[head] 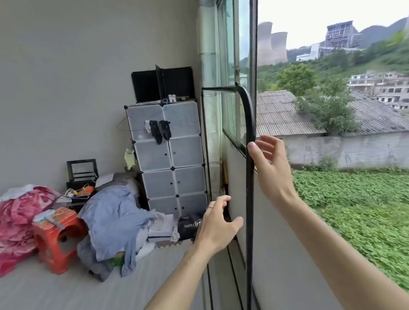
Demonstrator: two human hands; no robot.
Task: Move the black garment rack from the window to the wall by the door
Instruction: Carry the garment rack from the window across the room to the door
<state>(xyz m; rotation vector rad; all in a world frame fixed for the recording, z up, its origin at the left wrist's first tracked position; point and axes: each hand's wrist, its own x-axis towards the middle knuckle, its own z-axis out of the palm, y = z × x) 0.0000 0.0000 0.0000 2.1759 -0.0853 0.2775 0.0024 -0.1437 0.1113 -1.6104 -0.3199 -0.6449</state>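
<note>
The black garment rack (pixel 247 118) is a thin tubular frame standing against the window (pixel 231 63) wall, with nothing hanging on it. Its near upright runs from a curved top corner down out of the frame. My right hand (pixel 270 164) is spread open at that upright, with the thumb tip touching the tube and the fingers behind it. Lower down, my left hand (pixel 215 226) is open just left of the same tube, its thumb almost touching it. Neither hand is closed around the frame.
A white cube cabinet (pixel 168 157) with black panels on top stands in the corner beyond the rack. Blue clothes (pixel 113 219), a red stool (pixel 56 237), pink bedding (pixel 12 224) and boxes lie on the floor to the left. Bare floor stretches in the near left.
</note>
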